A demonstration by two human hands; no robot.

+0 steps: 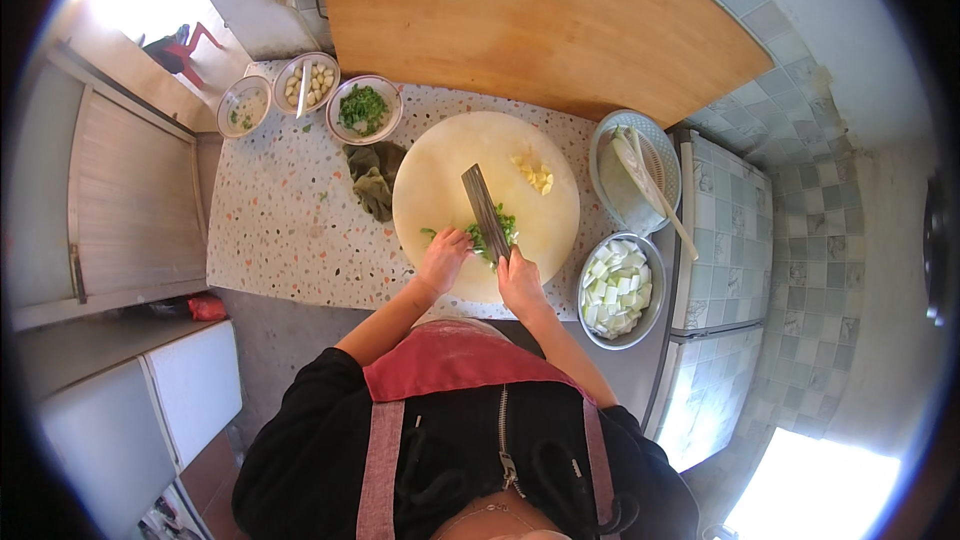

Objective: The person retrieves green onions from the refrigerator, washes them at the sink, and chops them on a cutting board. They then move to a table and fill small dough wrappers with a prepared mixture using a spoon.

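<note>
A round, pale chopping board [442, 157] lies before me on the speckled counter. My right hand [521, 283] grips the handle end of a cleaver [486, 214], whose broad blade stands nearly on edge and points away from me. Chopped green onions [506, 223] lie on both sides of the blade. Just left of it, my left hand [448, 255] has its fingers bent over the greens, with a bit of green showing beyond them. Its fingertips hold down some of the stalks, partly hidden. Sliced yellow pieces, perhaps ginger [535, 175], lie at the board's upper right.
Bowls of chopped herbs [363, 109], peeled garlic [319, 82] and a little mixed food [246, 109] stand upper left. A dark cloth [373, 187] touches the board. At right are a basin of pale green cubes [619, 289] and a colander [664, 135] with a long-handled utensil.
</note>
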